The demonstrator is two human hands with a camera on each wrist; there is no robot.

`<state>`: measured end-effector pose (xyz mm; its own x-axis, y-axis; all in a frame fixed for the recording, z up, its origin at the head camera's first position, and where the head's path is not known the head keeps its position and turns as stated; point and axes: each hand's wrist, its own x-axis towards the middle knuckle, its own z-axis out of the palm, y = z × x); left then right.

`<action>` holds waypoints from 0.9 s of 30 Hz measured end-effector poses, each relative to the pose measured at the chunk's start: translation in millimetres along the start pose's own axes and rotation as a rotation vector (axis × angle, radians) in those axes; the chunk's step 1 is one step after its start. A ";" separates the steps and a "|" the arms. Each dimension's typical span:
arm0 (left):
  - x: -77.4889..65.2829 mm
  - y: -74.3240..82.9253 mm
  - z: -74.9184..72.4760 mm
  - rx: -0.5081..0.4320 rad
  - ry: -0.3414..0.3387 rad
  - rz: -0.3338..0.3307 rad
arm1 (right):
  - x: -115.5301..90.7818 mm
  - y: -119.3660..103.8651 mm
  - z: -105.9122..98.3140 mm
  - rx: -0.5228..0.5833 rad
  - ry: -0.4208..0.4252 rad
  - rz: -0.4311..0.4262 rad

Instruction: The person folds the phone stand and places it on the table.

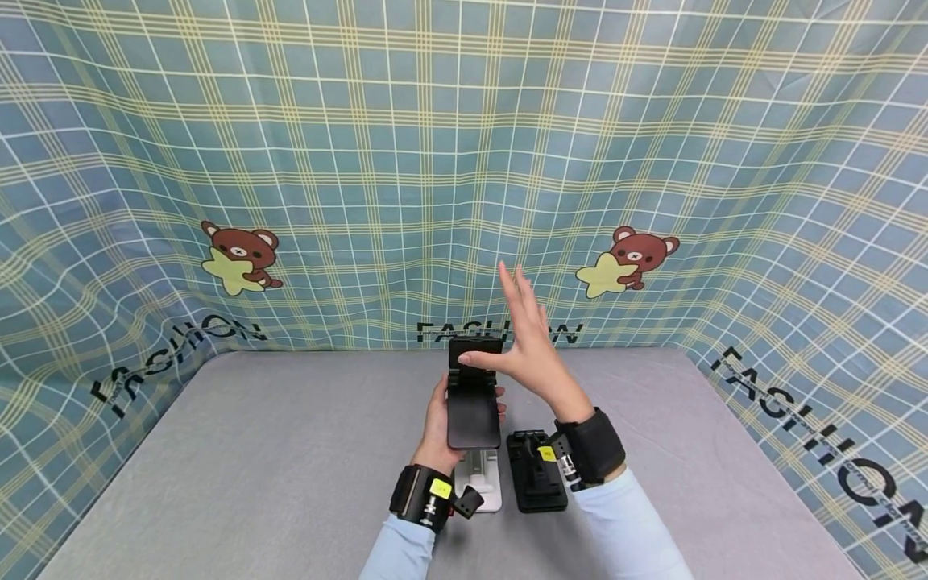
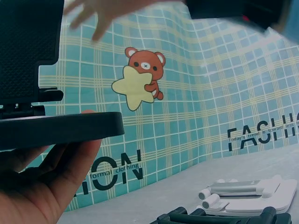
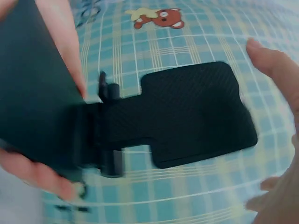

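My left hand [image 1: 437, 427] grips a black foldable phone stand [image 1: 474, 415] by its base, holding it up above the table. The stand is unfolded, its textured plate [image 3: 191, 114] raised from the hinge in the right wrist view. Fingertips of the left hand curl round the base's far edge. Beside the raised plate, my right hand [image 1: 535, 350] is spread, thumb apart from straight fingers and holding nothing. Its thumb overlaps the plate in the head view, while the right wrist view shows a gap between them.
On the grey table [image 1: 290, 451], a white folded phone stand [image 1: 490, 487] lies partly hidden below the held one. A second black stand [image 1: 538, 493] lies to its right, near the right wrist. A plaid curtain [image 1: 406, 201] with printed bears surrounds the table's back and sides.
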<state>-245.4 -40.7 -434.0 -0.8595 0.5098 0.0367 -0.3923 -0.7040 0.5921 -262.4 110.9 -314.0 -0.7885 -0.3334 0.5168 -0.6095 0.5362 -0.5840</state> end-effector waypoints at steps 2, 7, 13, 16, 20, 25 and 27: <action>-0.2 -0.3 -0.3 -0.002 -0.014 -0.003 | 3.8 -9.2 0.2 -0.157 0.015 -0.070; -1.6 -1.2 -0.6 0.020 -0.018 0.018 | 7.4 -25.3 6.8 -0.425 -0.084 -0.151; -1.9 -1.2 -0.3 0.049 0.062 0.013 | 0.4 -27.2 16.8 -0.511 -0.208 -0.143; -1.3 -1.7 -1.8 0.035 0.054 0.007 | -1.7 -25.0 19.7 -0.493 -0.188 -0.159; -1.8 -2.1 -0.3 0.010 0.042 0.004 | -3.4 -24.2 20.8 -0.485 -0.163 -0.168; -3.5 -1.5 2.8 0.012 0.050 0.025 | -8.3 -25.8 23.6 -0.504 -0.128 -0.188; -4.0 -1.4 3.9 0.010 0.071 0.034 | -11.3 -25.9 25.8 -0.526 -0.108 -0.206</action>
<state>-240.1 -39.8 -431.8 -0.8935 0.4490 0.0004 -0.3592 -0.7154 0.5992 -239.9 80.8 -320.8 -0.6784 -0.5345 0.5042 -0.6505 0.7559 -0.0740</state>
